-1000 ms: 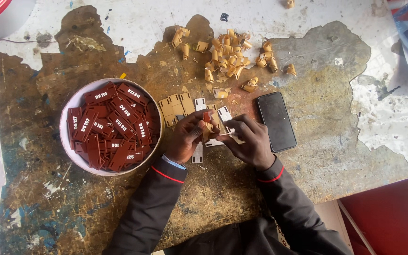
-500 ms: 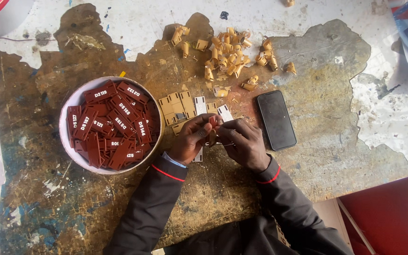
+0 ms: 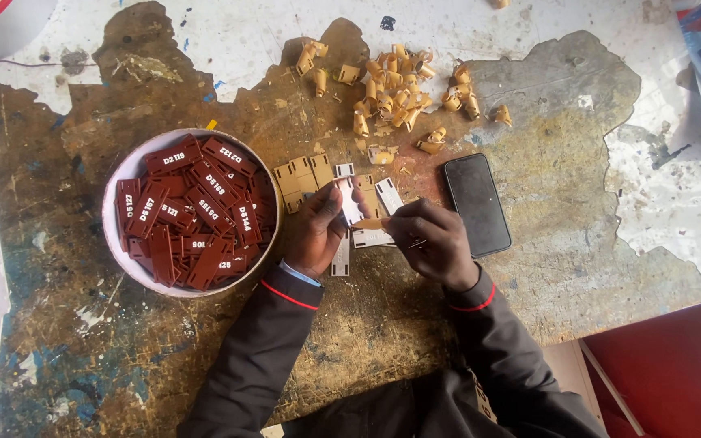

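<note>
My left hand (image 3: 318,231) grips a small white tag (image 3: 350,203) just right of a white bowl (image 3: 123,174). My right hand (image 3: 430,239) pinches a strip of tan backing film (image 3: 368,223) that is peeling off that tag. Both hands meet over more white tags (image 3: 371,238) lying flat on the table. A row of tan-covered tags (image 3: 303,178) lies just above my left hand. The bowl is filled with several dark red engraved tags (image 3: 192,211).
A heap of curled tan film peelings (image 3: 395,93) lies above the hands. A black phone (image 3: 477,204) lies face up right of my right hand. The worn wooden table (image 3: 83,341) has flaking white paint. A red surface (image 3: 675,373) sits at lower right.
My hands came together over the tag, then drew slightly apart, with the right hand pulling the tan film away from the white tag.
</note>
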